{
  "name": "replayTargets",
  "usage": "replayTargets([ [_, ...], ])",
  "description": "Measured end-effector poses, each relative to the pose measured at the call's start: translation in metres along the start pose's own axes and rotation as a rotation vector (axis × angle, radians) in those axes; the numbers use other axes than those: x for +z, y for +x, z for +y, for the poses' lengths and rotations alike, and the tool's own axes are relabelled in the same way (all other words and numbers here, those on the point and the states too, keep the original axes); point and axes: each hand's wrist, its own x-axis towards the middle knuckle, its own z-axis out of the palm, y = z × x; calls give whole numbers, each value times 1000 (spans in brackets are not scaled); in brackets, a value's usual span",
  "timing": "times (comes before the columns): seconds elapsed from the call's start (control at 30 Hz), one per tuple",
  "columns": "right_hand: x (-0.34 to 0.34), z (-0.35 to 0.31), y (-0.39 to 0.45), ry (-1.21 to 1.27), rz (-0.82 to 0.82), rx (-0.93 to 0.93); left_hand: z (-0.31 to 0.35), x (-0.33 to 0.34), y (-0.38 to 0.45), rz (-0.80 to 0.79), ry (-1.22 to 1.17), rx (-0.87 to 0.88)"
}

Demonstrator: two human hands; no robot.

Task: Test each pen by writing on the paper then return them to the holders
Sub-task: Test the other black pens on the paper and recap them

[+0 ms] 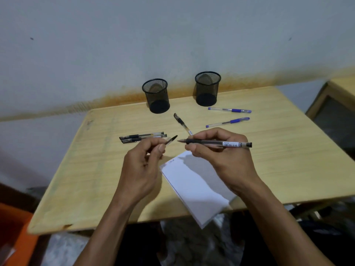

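My right hand (pixel 221 156) grips an uncapped black pen (pixel 217 143), held level above the paper with its tip pointing left. My left hand (pixel 143 167) pinches the pen's clear cap (pixel 171 140), a short gap from the tip. A white paper pad (pixel 196 187) lies on the wooden table (pixel 96 169) under my hands, with small marks near its top corner. Two black mesh holders (pixel 156 96) (pixel 207 88) stand at the back. Two black pens (pixel 143 138) lie side by side on the left, another black pen (pixel 182 123) in the middle, and two blue pens (pixel 229 110) (pixel 227 122) on the right.
The table stands against a pale wall with a rust-coloured stain along its base. A second wooden piece of furniture (pixel 334 104) is at the right edge. An orange object (pixel 13 227) sits low on the left, beyond the table's near edge.
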Motion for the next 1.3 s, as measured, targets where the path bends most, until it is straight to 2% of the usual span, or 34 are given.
replayTargets([
  [0.13,-8,-10,-3,-87,7,-57,5,3,-7,-16,38,116],
  [0.23,-8,-11,-4,-148,16,-92,4,1,-7,-28,61,136],
  [0.77,-5,-5,2,-129,-66,-120,13,-11,-3,-189,234,292],
  [1.07,1,4,0,-59,-10,-69,16,-2,-7,-131,162,327],
  [1.2,13,8,-9,-28,20,-81,16,-4,-6,-75,200,373],
  [1.3,14,9,-9,-38,-7,-51,16,-11,2,-139,262,377],
])
